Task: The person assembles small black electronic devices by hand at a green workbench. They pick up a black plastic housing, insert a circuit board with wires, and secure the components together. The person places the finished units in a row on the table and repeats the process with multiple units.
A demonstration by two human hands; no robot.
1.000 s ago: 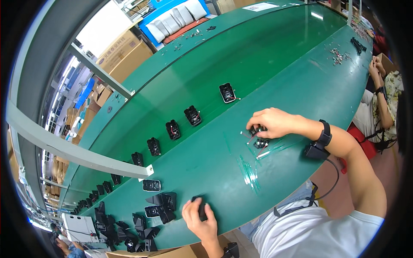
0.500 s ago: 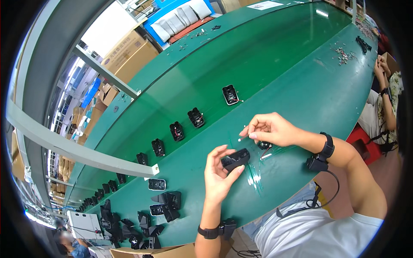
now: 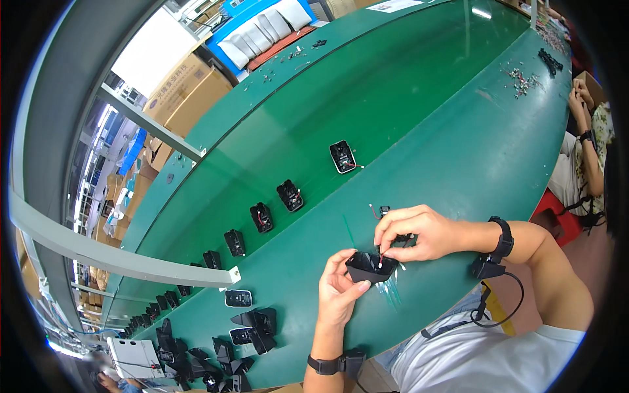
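Observation:
My left hand (image 3: 335, 291) grips a black plastic housing (image 3: 367, 270) by its end, fingers behind and thumb along the near side. The housing's hollow side faces up. Over its right end is my right hand (image 3: 422, 232), with thumb and fingertips pinched on a thin red wire lead (image 3: 381, 261) that has a small white tip. The lead hangs at the housing's opening; whether it touches the inside I cannot tell. Partly hidden behind my right hand, a black part (image 3: 407, 240) lies on the table. See-through green strips (image 3: 392, 293) lie just below the housing.
A row of black housings (image 3: 288, 196) runs along the sunken green strip (image 3: 406, 85). More black pieces (image 3: 259, 324) are heaped at the lower left, under a grey metal bar (image 3: 131, 259). Small loose parts (image 3: 523, 84) lie at far right, near another person's hands (image 3: 580, 98).
My right hand has come down to the housing, bringing the wire lead to its opening. My left hand has turned the housing so its hollow side shows. The whole view has shifted slightly.

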